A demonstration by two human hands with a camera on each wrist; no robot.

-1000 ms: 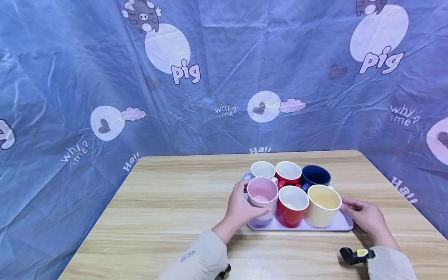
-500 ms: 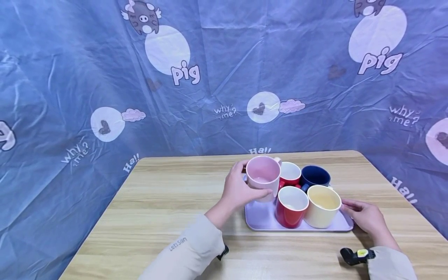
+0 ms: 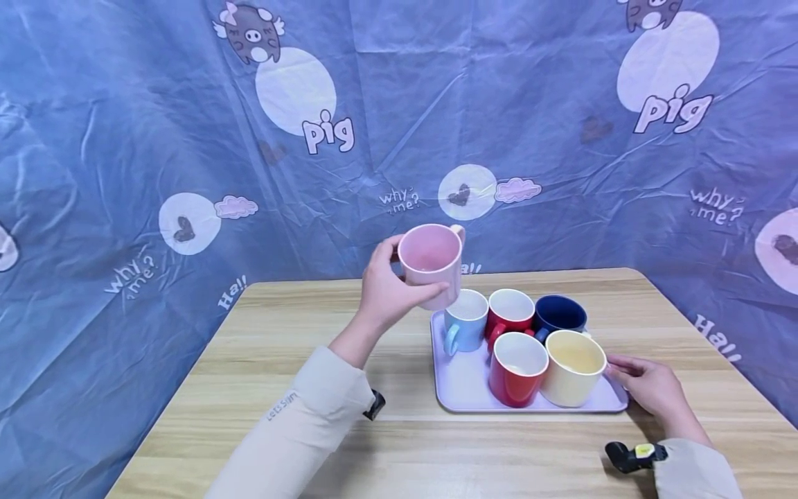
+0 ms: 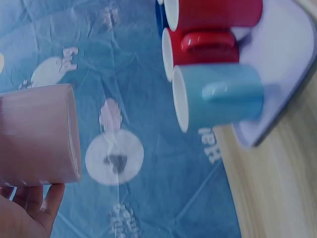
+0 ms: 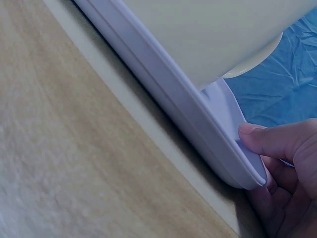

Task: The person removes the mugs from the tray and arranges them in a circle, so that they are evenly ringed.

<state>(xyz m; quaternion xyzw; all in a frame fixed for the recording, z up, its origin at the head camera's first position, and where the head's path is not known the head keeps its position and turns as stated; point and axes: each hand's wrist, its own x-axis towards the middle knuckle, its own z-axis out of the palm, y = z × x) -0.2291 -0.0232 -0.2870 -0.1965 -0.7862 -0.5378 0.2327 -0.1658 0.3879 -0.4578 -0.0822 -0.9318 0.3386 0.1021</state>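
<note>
In the head view my left hand (image 3: 389, 287) grips a pink mug (image 3: 436, 270) by its side, in the air above the table's back part. The mug's handle points away to the right. The left wrist view shows the same pink mug (image 4: 37, 136) with fingers under it. A lilac tray (image 3: 458, 396) lies on the table. My right hand (image 3: 651, 388) holds its right edge; in the right wrist view the thumb (image 5: 257, 136) presses on top of the tray's rim. On the tray stand a light blue mug (image 3: 467, 326), two red mugs (image 3: 517, 378), a navy mug (image 3: 561, 315) and a cream mug (image 3: 570, 374).
The wooden table (image 3: 280, 360) extends left of the tray. Behind it hangs a blue printed cloth (image 3: 374, 138). A black strap piece (image 3: 630, 457) sits by the right sleeve.
My left hand has lifted the pink mug from the tray's front left, over the light blue mug, then up and to the left. My right hand has stayed at the tray's edge.
</note>
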